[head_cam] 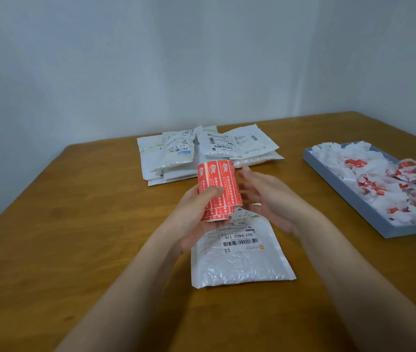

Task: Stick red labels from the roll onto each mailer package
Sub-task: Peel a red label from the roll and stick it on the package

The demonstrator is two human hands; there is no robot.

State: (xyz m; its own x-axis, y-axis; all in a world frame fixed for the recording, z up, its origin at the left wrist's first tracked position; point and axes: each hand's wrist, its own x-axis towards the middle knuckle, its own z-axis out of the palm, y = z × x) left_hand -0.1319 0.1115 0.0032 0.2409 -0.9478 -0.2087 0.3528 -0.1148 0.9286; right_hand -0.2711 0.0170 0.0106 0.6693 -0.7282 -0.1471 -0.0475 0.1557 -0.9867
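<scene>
A person's left hand [196,217] grasps a roll of red labels [218,190], thumb curled over its front, holding it upright just above the near end of a white bubble mailer [240,260] on a wooden table [74,224], probably to find the loose label end. Just right of the roll, the right hand [265,196] hovers, fingers relaxed and empty. Beyond the roll lies a stack of mailers [202,153]; well to its right, a grey tray [349,194] of peeled backing scraps runs off frame. The label print is unreadable.
</scene>
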